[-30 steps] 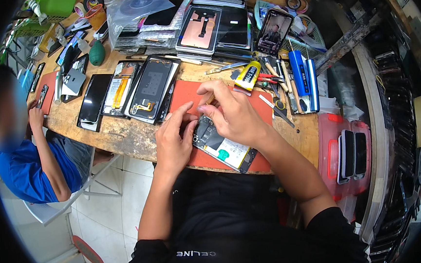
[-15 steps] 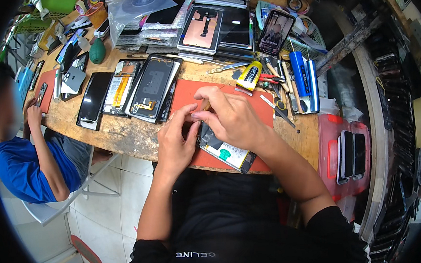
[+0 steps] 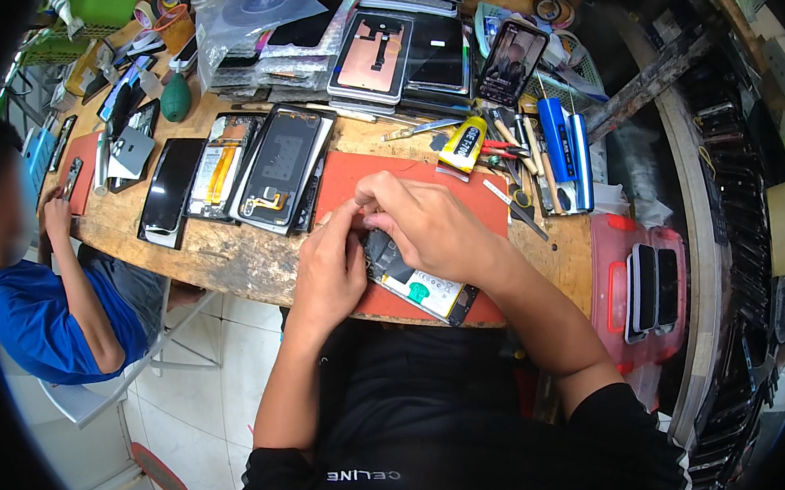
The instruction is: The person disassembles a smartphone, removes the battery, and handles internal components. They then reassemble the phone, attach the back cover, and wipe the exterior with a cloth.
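An opened smartphone (image 3: 433, 285) lies slanted on a red mat (image 3: 343, 168) at the front of the workbench, its battery, a green sticker and dark inner parts exposed. My left hand (image 3: 329, 272) is closed at the phone's upper left end, its fingers curled and the fingertips meeting those of the other hand. Over the phone's upper part, my right hand (image 3: 441, 223) is bent into a pinch. Whatever either hand holds is hidden behind the fingers. The phone's top end is covered by both hands.
Left of the mat lie a dismantled phone (image 3: 282, 162) and a black phone (image 3: 170, 183). Pliers, scissors and a yellow tube (image 3: 465, 144) are to the right, beside blue screwdrivers (image 3: 553, 138). A lit phone (image 3: 512, 62) stands behind. Another person in a blue shirt (image 3: 60, 309) sits left.
My fingertips have drawn closer together over the phone's upper end, and my right fingers have curled further. The whole view has shifted slightly. The phone stays on the mat.
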The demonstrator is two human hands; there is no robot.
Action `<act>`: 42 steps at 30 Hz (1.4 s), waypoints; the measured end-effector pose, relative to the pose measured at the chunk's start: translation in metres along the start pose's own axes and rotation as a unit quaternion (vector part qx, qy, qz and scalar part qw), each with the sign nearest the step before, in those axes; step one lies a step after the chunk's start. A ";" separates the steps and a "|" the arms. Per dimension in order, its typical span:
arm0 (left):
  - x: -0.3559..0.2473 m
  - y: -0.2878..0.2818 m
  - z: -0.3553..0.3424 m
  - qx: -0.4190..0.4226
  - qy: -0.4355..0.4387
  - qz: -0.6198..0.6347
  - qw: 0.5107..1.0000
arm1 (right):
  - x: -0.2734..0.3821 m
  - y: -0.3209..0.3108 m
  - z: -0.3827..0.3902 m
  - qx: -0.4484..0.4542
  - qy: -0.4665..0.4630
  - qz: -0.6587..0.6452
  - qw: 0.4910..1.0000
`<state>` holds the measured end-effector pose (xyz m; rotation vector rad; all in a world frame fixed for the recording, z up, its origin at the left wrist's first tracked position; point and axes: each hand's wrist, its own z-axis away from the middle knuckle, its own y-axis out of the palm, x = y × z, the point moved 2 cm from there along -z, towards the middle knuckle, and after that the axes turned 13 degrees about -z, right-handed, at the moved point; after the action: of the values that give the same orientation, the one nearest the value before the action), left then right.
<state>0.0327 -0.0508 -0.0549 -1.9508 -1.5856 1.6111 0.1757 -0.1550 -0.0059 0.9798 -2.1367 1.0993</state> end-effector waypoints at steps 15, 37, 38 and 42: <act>0.003 -0.001 0.002 -0.003 -0.004 0.018 1.000 | -0.001 0.001 -0.001 0.045 0.041 0.118 0.991; 0.081 -0.070 -0.082 -0.043 -0.080 -0.318 0.944 | 0.004 0.007 0.000 -0.003 -0.005 0.115 0.993; 0.080 -0.068 -0.083 -0.049 -0.073 -0.301 0.950 | 0.003 0.005 0.001 0.002 -0.003 0.103 0.995; 0.077 -0.063 -0.089 -0.035 -0.026 -0.354 0.934 | -0.002 0.002 0.004 0.001 0.029 0.110 0.993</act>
<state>0.0534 0.0771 -0.0237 -1.1304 -2.0569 1.3041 0.1744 -0.1570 -0.0102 0.7146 -2.2357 1.2175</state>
